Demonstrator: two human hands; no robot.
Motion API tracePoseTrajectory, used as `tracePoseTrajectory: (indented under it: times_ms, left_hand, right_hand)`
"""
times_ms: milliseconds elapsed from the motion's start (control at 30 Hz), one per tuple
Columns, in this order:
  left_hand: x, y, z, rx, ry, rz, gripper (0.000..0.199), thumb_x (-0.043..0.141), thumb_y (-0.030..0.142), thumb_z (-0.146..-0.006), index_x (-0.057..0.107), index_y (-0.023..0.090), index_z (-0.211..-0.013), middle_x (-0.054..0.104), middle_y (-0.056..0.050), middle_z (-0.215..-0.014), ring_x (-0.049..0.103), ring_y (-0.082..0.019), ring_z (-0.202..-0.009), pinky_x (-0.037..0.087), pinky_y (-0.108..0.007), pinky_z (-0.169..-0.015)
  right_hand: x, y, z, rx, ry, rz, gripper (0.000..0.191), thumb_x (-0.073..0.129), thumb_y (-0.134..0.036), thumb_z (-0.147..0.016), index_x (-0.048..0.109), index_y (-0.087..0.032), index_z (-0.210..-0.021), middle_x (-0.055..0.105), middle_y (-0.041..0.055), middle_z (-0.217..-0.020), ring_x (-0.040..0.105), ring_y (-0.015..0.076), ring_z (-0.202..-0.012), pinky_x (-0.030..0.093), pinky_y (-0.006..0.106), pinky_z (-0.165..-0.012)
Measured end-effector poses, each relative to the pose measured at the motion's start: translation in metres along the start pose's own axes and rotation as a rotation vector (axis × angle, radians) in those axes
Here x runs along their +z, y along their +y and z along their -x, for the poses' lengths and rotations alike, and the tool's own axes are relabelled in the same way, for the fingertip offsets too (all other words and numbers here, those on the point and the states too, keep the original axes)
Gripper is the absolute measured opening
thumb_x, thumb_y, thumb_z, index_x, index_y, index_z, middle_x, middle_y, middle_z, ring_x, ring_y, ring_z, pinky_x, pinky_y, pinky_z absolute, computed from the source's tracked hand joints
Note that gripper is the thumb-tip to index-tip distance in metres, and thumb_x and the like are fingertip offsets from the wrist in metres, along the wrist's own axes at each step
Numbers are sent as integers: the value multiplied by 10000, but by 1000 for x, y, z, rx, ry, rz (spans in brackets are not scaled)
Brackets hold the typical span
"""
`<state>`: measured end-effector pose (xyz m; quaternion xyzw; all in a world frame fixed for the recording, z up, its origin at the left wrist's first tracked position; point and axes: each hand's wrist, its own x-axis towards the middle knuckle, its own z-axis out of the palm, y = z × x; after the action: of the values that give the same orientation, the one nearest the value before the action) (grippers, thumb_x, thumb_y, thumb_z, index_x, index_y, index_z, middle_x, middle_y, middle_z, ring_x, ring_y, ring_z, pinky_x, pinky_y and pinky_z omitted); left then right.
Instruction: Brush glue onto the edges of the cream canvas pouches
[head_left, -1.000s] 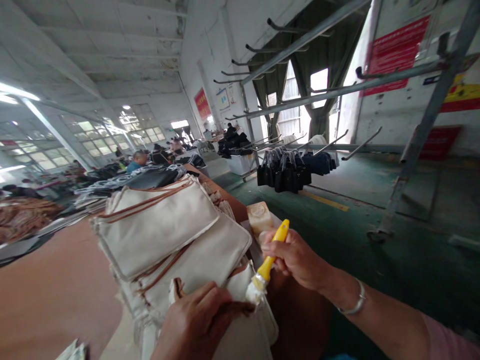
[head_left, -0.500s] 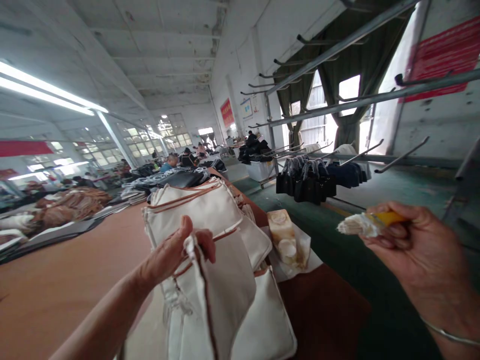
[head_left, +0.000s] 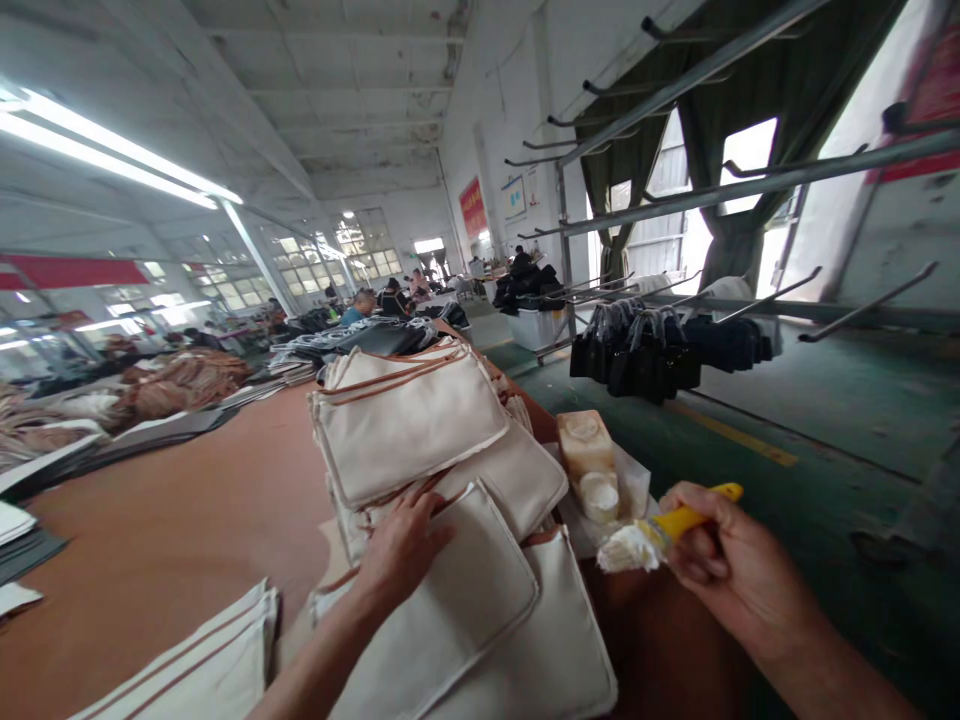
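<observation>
At the near end of the brown, smooth-topped counter [head_left: 225, 510], a cream stack of flat pieces with brown trim lines [head_left: 206, 665] lies to the left. Right of it, overlapping cream, leather-like panels with rounded corners and raised seams [head_left: 480, 570] lie along the counter's right edge. The left hand [head_left: 401, 550] rests there, fingers loosely bent at the top panel's upper edge; whether they pinch it, I cannot tell. The right hand [head_left: 731, 560] closes round a flat brush with a glossy yellow handle [head_left: 686, 522], its bristles clotted with thick white paste, near the right edge. Just beyond the brush, a boxy, amber-stained, translucent container [head_left: 585, 445] stands on that edge. Farther along, a plumper cream pile with brown-bound edges [head_left: 412, 425] leans in layers. Past the right edge, black bags [head_left: 637, 355] hang from a metal-tube rack [head_left: 697, 212].
</observation>
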<state>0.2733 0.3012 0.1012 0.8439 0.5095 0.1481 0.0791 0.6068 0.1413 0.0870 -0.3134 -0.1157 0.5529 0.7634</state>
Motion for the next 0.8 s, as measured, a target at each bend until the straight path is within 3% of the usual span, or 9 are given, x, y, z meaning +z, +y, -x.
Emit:
tracePoseTrajectory:
  times_ms: [133, 233, 367, 500, 667, 800]
  left_hand:
    - [13, 16, -19, -92, -20, 62, 247, 534, 347, -859, 677, 167, -948, 659, -110, -979, 590, -262, -918, 393, -341, -779]
    - [15, 24, -23, -95, -110, 166, 267, 531, 359, -854, 718, 173, -895, 682, -61, -836, 610, -222, -787, 393, -304, -700]
    - [6, 36, -9, -42, -220, 370, 310, 544, 418, -858, 744, 199, -947, 679, -28, -857, 608, -197, -799, 413, -270, -701]
    - [-7, 51, 11, -46, -307, 612, 328, 586, 456, -843, 745, 190, -947, 619, -43, -893, 573, -207, -835, 398, -287, -727]
    - [-14, 72, 26, -45, -327, 656, 262, 604, 407, -823, 728, 180, -866, 540, -22, -834, 526, -185, -786, 363, -278, -697]
    - [-13, 75, 28, -47, -341, 659, 234, 590, 389, -841, 709, 188, -827, 525, -11, -822, 520, -173, -776, 353, -270, -691]
  right_hand:
    - [8, 24, -3, -10, -32, 50, 336, 772, -309, -712, 495, -164, -591, 324, -83, -370, 250, 30, -323, 267, 158, -344]
    - [17, 32, -14, -67, -35, 116, 361, 774, -302, -701, 458, -173, -584, 334, -85, -381, 258, 32, -330, 255, 166, -350]
    - [37, 35, -32, -179, -49, 250, 326, 748, -329, -710, 470, -184, -620, 341, -90, -392, 275, 48, -330, 215, 186, -350]
    - [56, 42, -40, -244, -153, 407, 271, 684, -367, -775, 502, -190, -680, 345, -91, -396, 266, 64, -337, 177, 214, -364]
    - [69, 54, -41, -334, -246, 731, 251, 603, -385, -844, 545, -186, -702, 385, -69, -430, 329, 89, -393, 252, 241, -413]
    - [63, 45, -42, -487, -186, 884, 261, 582, -392, -862, 568, -185, -704, 434, -45, -475, 390, 108, -446, 306, 252, -457]
